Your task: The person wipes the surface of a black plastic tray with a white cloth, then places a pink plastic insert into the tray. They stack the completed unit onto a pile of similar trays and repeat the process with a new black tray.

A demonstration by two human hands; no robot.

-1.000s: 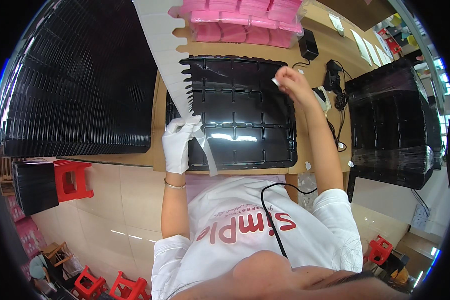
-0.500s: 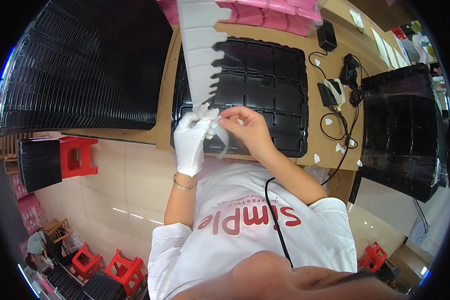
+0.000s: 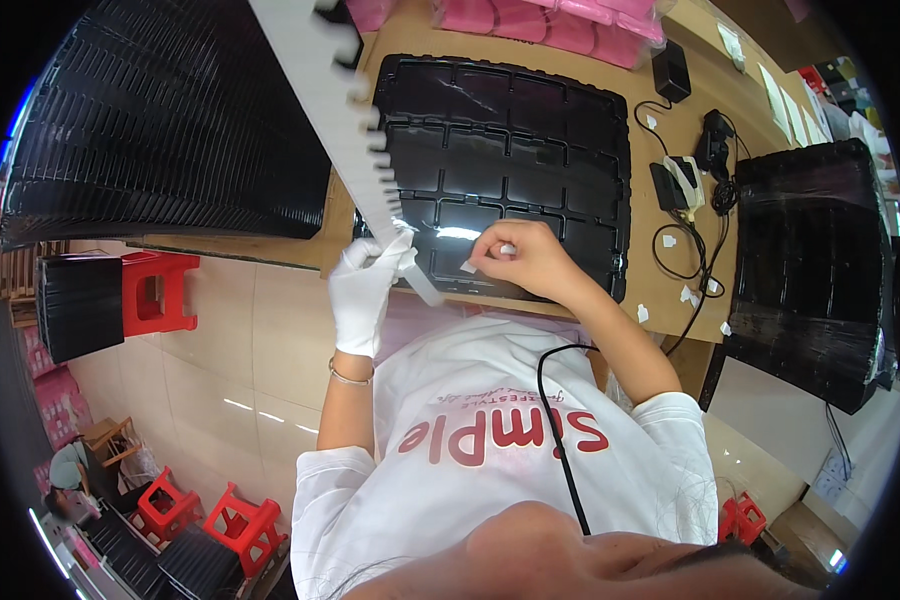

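My left hand [image 3: 358, 300], in a white glove, is closed on the lower end of a long white strip [image 3: 320, 110] with a notched right edge. The strip slants up and away to the left, and a narrow translucent tail [image 3: 425, 286] hangs below the glove. Bare and pinched, my right hand [image 3: 526, 262] holds a small white piece [image 3: 468, 267] at the fingertips, apart from the strip. Another white bit [image 3: 508, 249] shows among its fingers. Beneath both hands lies a shiny black plastic tray [image 3: 550, 155] with a grid of compartments.
A tall stack of black trays [image 3: 160, 130] stands at left, a wrapped black stack [image 3: 810, 260] at right. Pink packages [image 3: 550, 22] lie at the back. Cables [image 3: 710, 240], a black adapter [image 3: 672, 72] and white scraps [image 3: 669, 241] lie on the brown tabletop. Red stools [image 3: 160, 290] stand below left.
My right hand has drawn away to the right from the left glove, with the small white piece in its fingers. The strip's top has swung left, and the left hand has shifted slightly left.
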